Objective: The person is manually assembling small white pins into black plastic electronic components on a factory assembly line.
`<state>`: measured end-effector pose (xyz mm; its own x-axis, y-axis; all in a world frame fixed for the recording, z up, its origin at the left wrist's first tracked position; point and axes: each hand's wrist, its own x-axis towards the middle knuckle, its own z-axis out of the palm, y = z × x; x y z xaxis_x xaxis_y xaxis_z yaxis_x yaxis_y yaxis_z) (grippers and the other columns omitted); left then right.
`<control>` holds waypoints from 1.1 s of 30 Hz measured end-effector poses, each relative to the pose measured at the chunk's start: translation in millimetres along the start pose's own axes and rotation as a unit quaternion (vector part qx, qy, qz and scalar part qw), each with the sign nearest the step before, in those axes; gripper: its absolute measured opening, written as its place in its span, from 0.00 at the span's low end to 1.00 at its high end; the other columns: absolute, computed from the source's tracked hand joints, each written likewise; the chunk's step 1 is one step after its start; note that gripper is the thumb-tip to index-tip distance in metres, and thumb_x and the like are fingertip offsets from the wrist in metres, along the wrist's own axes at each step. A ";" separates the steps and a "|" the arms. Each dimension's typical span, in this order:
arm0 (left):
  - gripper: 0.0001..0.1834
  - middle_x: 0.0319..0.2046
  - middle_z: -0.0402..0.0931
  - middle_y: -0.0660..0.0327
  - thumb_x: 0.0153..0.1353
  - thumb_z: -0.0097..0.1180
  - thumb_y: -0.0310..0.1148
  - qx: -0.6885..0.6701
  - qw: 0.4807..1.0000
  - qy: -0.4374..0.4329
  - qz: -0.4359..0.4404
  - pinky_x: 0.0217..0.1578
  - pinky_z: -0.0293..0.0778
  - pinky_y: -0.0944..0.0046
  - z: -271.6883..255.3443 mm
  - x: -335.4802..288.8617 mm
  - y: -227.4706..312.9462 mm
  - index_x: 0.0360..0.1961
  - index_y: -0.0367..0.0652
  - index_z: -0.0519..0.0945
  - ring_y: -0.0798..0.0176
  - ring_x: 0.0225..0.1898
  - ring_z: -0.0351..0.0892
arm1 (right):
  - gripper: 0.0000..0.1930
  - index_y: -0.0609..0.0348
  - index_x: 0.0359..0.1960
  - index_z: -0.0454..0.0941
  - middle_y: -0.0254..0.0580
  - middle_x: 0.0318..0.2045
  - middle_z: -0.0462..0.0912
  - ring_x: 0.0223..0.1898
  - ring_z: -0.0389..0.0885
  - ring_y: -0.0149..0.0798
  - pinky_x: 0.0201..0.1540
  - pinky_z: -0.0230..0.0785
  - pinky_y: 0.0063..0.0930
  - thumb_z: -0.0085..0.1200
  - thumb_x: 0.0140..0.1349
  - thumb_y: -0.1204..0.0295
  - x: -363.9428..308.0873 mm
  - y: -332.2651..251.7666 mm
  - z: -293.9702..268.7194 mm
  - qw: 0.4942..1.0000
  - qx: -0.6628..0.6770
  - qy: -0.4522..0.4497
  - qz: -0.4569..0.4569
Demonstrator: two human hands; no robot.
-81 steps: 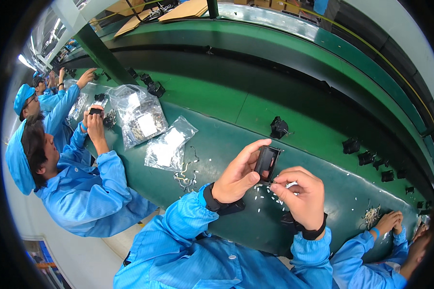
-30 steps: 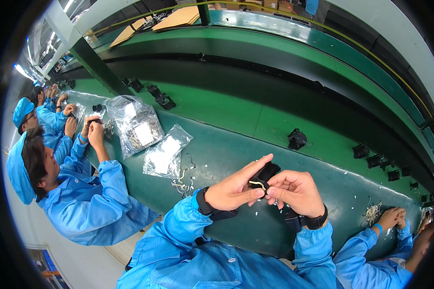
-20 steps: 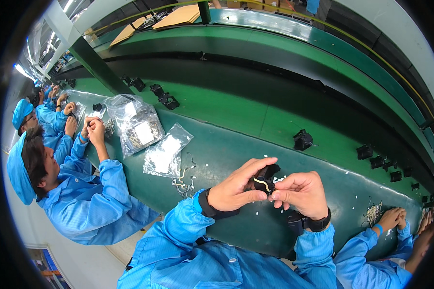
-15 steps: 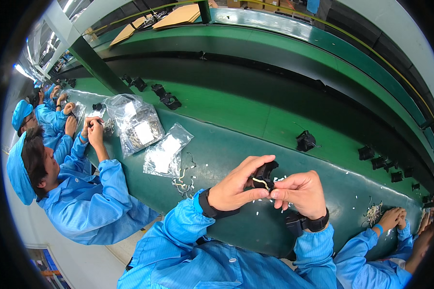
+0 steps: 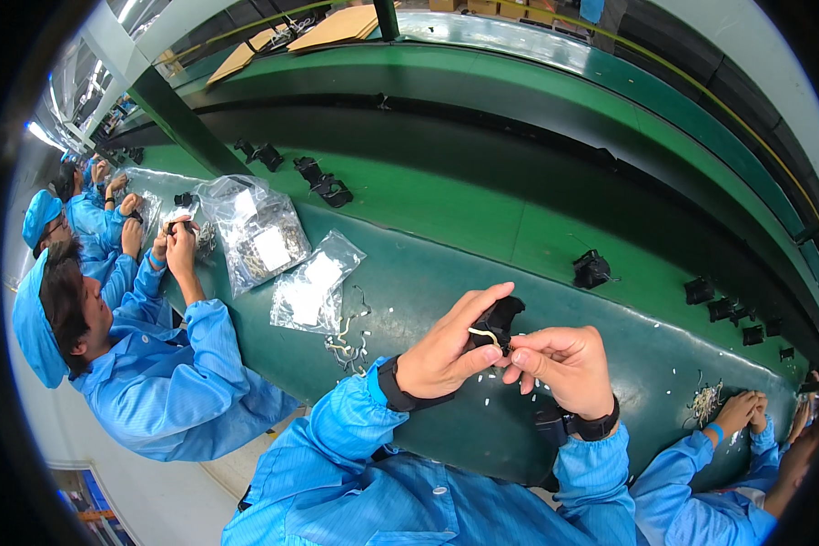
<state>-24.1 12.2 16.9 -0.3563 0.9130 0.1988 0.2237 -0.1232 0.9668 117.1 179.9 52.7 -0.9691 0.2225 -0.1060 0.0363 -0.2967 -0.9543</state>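
Note:
My left hand [image 5: 448, 348] grips a small black plastic part [image 5: 499, 318] above the green workbench [image 5: 428, 273], thumb and fingers wrapped around its left side. A thin pale wire piece [image 5: 484, 334] curves out of the part between my fingers. My right hand [image 5: 560, 364] is pinched against the part's lower right side, fingertips touching the wire end. Both forearms wear blue sleeves and dark wrist straps.
Two clear bags of small parts [image 5: 255, 227] [image 5: 314, 287] lie at the left, loose wire bits [image 5: 346, 341] beside them. Black parts [image 5: 591, 268] [image 5: 323, 187] ride the green conveyor beyond. A person in blue [image 5: 146, 364] works at my left; another person's hands [image 5: 746, 414] work at right.
My hands stay together on the black part, shifted slightly. The black parts on the conveyor have drifted to the right.

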 end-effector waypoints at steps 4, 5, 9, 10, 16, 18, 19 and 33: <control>0.44 0.58 0.65 0.50 0.70 0.53 0.56 0.008 1.000 0.015 0.013 0.49 0.75 0.61 1.7 1.3 -1.2 0.75 0.38 0.53 0.57 0.52 0.74 | 0.10 0.70 0.46 0.84 0.50 0.37 0.88 0.33 0.88 0.35 0.29 0.79 0.23 0.61 0.66 0.78 -1.3 -0.7 -1.6 1.000 -0.014 -0.011 0.005; 0.44 0.58 0.65 0.50 0.70 0.53 0.56 0.008 1.000 0.015 0.012 0.49 0.75 0.61 1.8 0.9 -0.8 0.75 0.38 0.53 0.57 0.52 0.74 | 0.09 0.69 0.46 0.84 0.50 0.37 0.88 0.33 0.88 0.35 0.29 0.79 0.23 0.61 0.66 0.78 -1.6 -0.2 -1.9 1.000 -0.011 -0.011 0.009; 0.44 0.58 0.66 0.49 0.71 0.50 0.57 0.005 1.000 0.009 0.004 0.51 0.73 0.60 2.3 0.5 1.2 0.75 0.37 0.54 0.57 0.53 0.73 | 0.08 0.69 0.44 0.85 0.49 0.36 0.88 0.33 0.88 0.35 0.29 0.79 0.23 0.61 0.65 0.79 -1.9 -0.2 -0.9 1.000 -0.001 -0.011 0.014; 0.44 0.58 0.66 0.49 0.71 0.49 0.58 0.014 1.000 0.010 0.010 0.53 0.72 0.59 2.2 0.6 1.5 0.75 0.36 0.54 0.56 0.54 0.73 | 0.08 0.69 0.44 0.85 0.49 0.36 0.88 0.33 0.88 0.35 0.29 0.79 0.23 0.61 0.65 0.79 -1.7 -0.1 -0.4 1.000 0.000 -0.011 0.015; 0.41 0.59 0.67 0.47 0.72 0.45 0.56 0.034 0.999 0.019 0.038 0.61 0.64 0.55 3.5 2.7 2.7 0.73 0.34 0.57 0.50 0.57 0.71 | 0.07 0.69 0.43 0.84 0.48 0.35 0.88 0.33 0.88 0.35 0.28 0.79 0.23 0.62 0.65 0.79 1.2 4.2 -0.7 0.999 0.012 -0.019 0.025; 0.40 0.59 0.67 0.46 0.72 0.45 0.55 0.032 0.999 0.011 0.040 0.61 0.64 0.55 2.0 3.9 3.7 0.72 0.33 0.58 0.50 0.57 0.71 | 0.06 0.69 0.42 0.83 0.48 0.34 0.88 0.32 0.88 0.35 0.28 0.80 0.23 0.62 0.65 0.80 2.5 4.4 0.1 0.998 0.038 -0.027 0.044; 0.39 0.59 0.67 0.46 0.73 0.45 0.54 0.032 0.999 0.004 0.042 0.61 0.64 0.55 1.3 4.0 4.1 0.72 0.33 0.58 0.49 0.58 0.71 | 0.06 0.69 0.42 0.83 0.48 0.34 0.88 0.32 0.88 0.35 0.28 0.80 0.23 0.62 0.65 0.80 3.2 4.9 -0.1 0.998 0.038 -0.028 0.044; 0.43 0.60 0.65 0.46 0.57 0.70 0.34 0.120 0.992 0.034 0.037 0.59 0.70 0.55 9.8 2.5 11.4 0.72 0.39 0.63 0.47 0.59 0.72 | 0.07 0.65 0.45 0.81 0.37 0.30 0.84 0.26 0.78 0.22 0.22 0.67 0.14 0.58 0.69 0.75 13.4 18.4 7.5 0.992 -0.020 0.123 -0.035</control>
<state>-13.6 16.9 26.8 -0.3888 0.8757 0.2864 0.4580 -0.0860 0.8848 102.9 170.4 35.9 -0.8806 0.4634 -0.0986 -0.0155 -0.2362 -0.9716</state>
